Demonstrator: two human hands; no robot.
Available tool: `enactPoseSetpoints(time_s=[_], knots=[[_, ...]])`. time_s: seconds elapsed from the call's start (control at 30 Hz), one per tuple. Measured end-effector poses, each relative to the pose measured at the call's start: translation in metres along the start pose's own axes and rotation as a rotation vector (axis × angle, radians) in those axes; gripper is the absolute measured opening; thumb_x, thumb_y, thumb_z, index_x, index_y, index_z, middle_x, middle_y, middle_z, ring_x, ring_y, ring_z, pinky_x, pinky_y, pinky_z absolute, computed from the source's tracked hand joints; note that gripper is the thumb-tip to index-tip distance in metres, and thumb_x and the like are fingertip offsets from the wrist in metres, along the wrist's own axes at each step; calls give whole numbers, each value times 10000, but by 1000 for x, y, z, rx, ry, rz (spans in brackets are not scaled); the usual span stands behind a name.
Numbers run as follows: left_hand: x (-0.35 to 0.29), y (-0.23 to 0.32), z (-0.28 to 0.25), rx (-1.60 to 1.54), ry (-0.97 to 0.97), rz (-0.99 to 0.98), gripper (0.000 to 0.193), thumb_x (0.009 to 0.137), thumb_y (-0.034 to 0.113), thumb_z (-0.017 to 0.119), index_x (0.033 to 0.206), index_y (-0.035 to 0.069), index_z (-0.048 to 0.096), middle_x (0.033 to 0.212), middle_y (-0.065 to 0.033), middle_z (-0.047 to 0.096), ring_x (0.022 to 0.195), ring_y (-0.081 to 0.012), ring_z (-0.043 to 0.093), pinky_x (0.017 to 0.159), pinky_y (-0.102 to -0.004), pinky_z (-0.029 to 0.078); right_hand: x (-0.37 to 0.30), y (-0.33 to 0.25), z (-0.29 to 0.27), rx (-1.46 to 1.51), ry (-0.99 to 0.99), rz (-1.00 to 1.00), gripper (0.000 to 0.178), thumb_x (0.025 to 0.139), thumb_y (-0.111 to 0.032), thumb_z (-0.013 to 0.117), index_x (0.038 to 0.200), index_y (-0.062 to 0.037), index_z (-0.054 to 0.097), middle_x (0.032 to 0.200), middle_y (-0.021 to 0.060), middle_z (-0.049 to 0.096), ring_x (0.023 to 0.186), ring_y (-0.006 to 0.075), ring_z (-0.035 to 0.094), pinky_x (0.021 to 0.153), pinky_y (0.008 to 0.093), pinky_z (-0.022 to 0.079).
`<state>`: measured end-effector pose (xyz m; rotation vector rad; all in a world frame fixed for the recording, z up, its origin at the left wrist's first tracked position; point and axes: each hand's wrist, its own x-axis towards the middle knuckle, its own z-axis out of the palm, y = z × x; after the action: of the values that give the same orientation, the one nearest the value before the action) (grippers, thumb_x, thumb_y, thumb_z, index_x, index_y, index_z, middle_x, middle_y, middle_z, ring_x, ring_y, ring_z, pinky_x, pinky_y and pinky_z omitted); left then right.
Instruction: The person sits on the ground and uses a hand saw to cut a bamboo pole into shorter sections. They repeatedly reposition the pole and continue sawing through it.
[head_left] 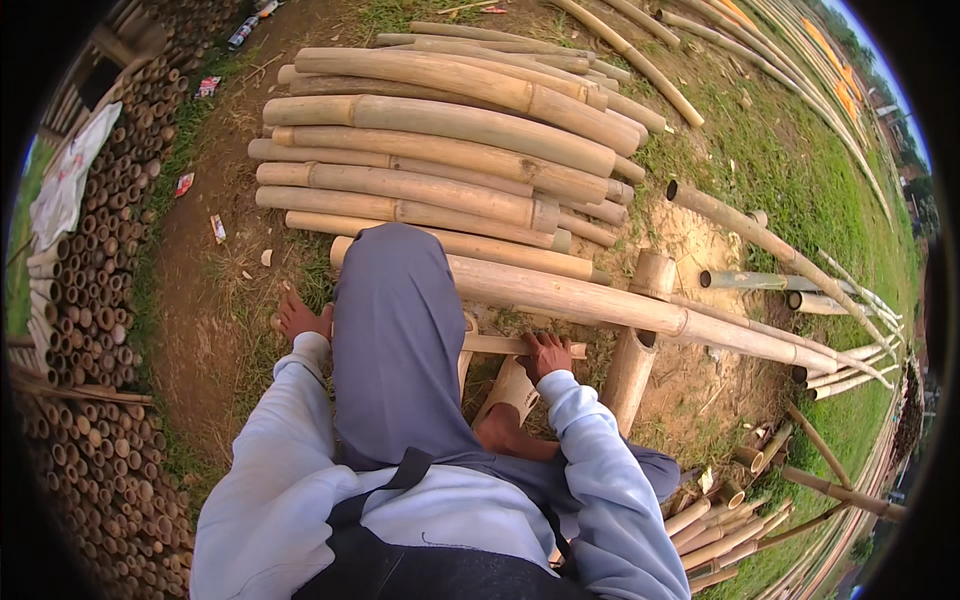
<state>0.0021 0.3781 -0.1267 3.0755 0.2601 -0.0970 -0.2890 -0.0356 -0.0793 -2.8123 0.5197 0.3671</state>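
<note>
Head view: a raised knee in grey-blue cloth stands between the person's two hands.
Left hand: left of the knee, over grass and soil; its visible fingers are spread, grasping nothing that shows.
Right hand: right of the knee, its fingers bent over a flat wooden strip, grasping it near its right end.
Long bamboo pole: runs from left to right just beyond both hands, partly hidden by the knee.
Thick bamboo support: just right of the right hand, reaching up to the pole's near side; its hollow upper end is partly covered.
Beige clog: near side of the strip, with a foot inside it.
Pole pile: far side of the long pole, laid roughly parallel to it.
Left stack: many short bamboo lengths, open round ends showing, dark inside.
White sack: draped over the stack at far left; whether it contains anything cannot be told.
Cut pieces: heaped at near right, beside crossed poles.
</note>
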Motion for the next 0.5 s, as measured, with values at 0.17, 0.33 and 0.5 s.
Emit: enactPoseSetpoints(time_s=[0.17, 0.33, 0.5], knots=[[-36, -35, 39, -682, -260, -697, 1177, 733, 550, 846, 1576, -39, 276, 1591, -308, 347, 1485, -408, 358, 1201, -481, 352, 16, -27, -45, 14, -220, -77, 355, 820, -328, 783, 1109, -167, 653, 1026, 91, 728, 1031, 327, 696, 910, 455, 498], [-36, 33, 40, -1283, -8, -816, 1102, 714, 451, 893, 1486, -92, 325, 1462, -292, 441, 1299, -396, 467, 1065, -456, 428, -2, -16, -64, -76, 208, -285, 334, 796, -278, 771, 1079, -162, 637, 921, 71, 687, 924, 328, 690, 838, 451, 497], [-16, 84, -51, -1607, -215, -550, 541, 788, 230, 825, 1172, -50, 566, 1002, -175, 696, 791, -266, 725, 649, -430, 615, 0, -5, -111, -9, 589, -404, 420, 798, -307, 834, 1142, -153, 649, 870, 47, 630, 861, 286, 647, 819, 434, 461]])
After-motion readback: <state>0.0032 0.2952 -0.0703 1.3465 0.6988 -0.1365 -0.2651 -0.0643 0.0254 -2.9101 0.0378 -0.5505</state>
